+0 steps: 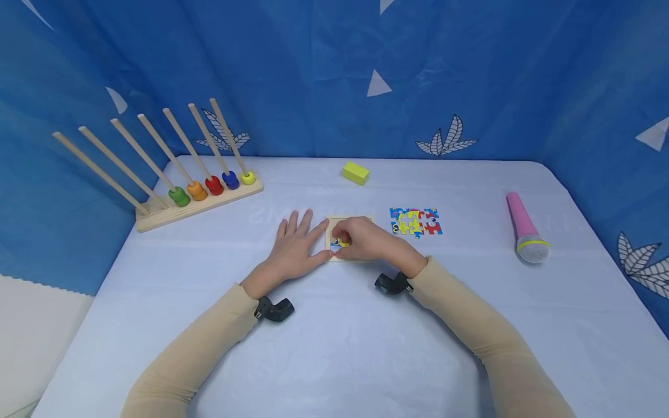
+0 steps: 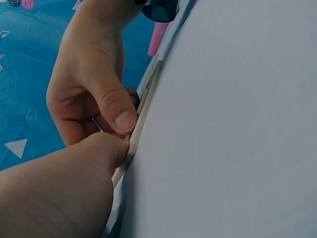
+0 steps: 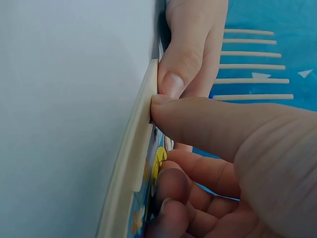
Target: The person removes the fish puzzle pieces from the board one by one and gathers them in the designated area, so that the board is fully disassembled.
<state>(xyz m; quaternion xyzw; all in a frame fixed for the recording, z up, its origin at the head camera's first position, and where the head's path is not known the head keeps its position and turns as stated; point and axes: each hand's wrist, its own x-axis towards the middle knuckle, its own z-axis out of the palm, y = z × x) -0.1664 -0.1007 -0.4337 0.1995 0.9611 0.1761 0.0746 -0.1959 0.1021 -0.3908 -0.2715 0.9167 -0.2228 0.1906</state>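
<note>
A shallow wooden puzzle tray (image 1: pixel 347 259) lies flat on the table, with a printed piece showing at its lower left. My left hand (image 1: pixel 294 248) lies palm down, fingers spread, its thumb and index fingertip at the tray's left edge. Over the tray, my right hand (image 1: pixel 366 239) has its thumb and bent fingers at a colourful puzzle piece (image 3: pixel 159 161), thumb tip against the tray rim. Both thumbs nearly meet at that edge. My right hand hides much of the tray. Joined puzzle pieces (image 1: pixel 415 222) lie to its right.
A wooden peg stand (image 1: pixel 201 210) with coloured beads stands at the back left. Near the back edge is a yellow-green block (image 1: pixel 356 173). A pink toy microphone (image 1: pixel 522 226) lies at the right. Blue cloth (image 1: pixel 334 81) hangs behind the table.
</note>
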